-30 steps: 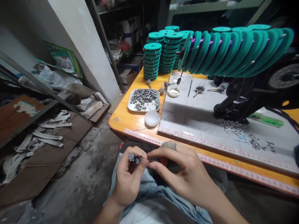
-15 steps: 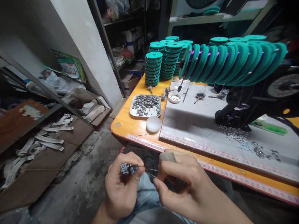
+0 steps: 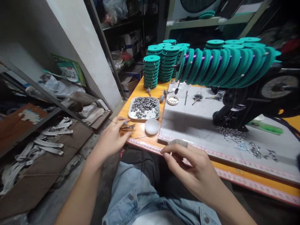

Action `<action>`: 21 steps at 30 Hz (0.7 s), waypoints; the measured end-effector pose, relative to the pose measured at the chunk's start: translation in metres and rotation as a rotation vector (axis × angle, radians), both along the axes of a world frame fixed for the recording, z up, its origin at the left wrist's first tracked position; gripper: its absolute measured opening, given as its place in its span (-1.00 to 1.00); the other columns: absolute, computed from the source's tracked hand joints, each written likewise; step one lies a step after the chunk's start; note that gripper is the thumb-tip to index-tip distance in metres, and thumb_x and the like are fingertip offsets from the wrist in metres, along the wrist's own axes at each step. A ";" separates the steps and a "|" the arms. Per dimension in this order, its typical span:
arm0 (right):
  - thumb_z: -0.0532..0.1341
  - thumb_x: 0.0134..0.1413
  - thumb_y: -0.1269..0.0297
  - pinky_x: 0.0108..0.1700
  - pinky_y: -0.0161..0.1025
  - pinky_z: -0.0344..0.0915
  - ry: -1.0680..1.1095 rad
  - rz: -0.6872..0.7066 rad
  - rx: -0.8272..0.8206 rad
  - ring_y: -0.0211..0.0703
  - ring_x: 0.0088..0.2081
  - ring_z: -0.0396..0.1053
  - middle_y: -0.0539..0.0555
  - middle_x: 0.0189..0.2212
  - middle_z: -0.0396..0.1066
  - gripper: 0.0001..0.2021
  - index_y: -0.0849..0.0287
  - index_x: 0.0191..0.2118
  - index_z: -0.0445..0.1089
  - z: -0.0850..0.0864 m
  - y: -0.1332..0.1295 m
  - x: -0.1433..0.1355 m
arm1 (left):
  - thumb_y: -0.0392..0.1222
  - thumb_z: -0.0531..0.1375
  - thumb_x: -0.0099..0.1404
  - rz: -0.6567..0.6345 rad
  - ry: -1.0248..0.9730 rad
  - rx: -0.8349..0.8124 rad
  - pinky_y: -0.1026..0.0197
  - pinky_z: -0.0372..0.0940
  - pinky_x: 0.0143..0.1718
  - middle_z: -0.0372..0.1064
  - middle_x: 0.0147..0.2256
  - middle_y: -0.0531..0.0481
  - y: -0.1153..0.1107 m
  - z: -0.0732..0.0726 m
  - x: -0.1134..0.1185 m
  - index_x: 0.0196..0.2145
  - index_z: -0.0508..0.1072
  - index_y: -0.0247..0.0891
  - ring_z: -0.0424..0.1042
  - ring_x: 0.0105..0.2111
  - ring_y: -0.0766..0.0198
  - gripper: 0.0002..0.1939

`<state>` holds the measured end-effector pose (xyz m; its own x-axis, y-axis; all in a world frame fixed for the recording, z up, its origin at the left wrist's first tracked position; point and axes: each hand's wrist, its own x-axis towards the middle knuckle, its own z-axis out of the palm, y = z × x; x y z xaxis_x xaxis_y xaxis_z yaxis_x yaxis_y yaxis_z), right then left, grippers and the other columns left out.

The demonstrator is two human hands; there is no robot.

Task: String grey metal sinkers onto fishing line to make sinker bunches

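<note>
Currently | left hand: at dark bundle | right hand: near board

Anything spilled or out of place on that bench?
Possibly the small silvery pieces scattered loose on the white board by the black machine. Unlike the grey cylinders in the tray, they lie uncontained, though they may be there deliberately.

Matt foam spools, glossy tabletop
</note>
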<state>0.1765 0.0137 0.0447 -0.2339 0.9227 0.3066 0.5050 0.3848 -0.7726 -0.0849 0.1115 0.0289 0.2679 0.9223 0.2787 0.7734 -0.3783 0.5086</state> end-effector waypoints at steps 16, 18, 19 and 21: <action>0.20 0.29 0.35 -0.46 -0.33 0.11 0.047 -0.094 0.033 -0.26 -0.52 0.22 -0.08 -0.57 0.26 -0.88 0.07 -0.27 0.48 -0.011 -0.006 -0.004 | -0.25 0.29 0.14 -0.146 0.295 -0.038 0.11 0.31 -0.24 0.52 -0.31 -0.13 0.089 0.028 0.067 -0.46 0.62 -0.26 0.47 -0.31 0.05 -0.91; 0.20 0.29 0.36 -0.44 -0.32 0.11 0.056 -0.083 0.026 -0.26 -0.50 0.23 -0.07 -0.54 0.29 -0.88 0.08 -0.27 0.47 -0.011 -0.007 -0.004 | -0.30 0.28 0.12 -0.137 0.274 -0.010 0.10 0.31 -0.22 0.52 -0.27 -0.16 0.084 0.032 0.068 -0.44 0.61 -0.29 0.47 -0.29 0.04 -0.92; 0.19 0.29 0.37 -0.43 -0.32 0.12 0.064 -0.072 0.027 -0.26 -0.49 0.24 -0.07 -0.52 0.31 -0.87 0.08 -0.28 0.47 -0.011 -0.007 -0.004 | -0.30 0.27 0.14 -0.123 0.263 0.019 0.11 0.30 -0.20 0.51 -0.24 -0.18 0.078 0.035 0.069 -0.38 0.61 -0.31 0.47 -0.27 0.05 -0.90; 0.18 0.30 0.38 -0.38 -0.31 0.14 0.085 -0.048 0.031 -0.25 -0.44 0.26 -0.05 -0.48 0.35 -0.86 0.09 -0.29 0.45 -0.011 -0.007 -0.006 | -0.26 0.25 0.21 -0.072 0.156 0.060 0.14 0.31 -0.23 0.51 -0.20 -0.16 0.056 0.040 0.068 -0.28 0.60 -0.32 0.45 -0.29 0.12 -0.85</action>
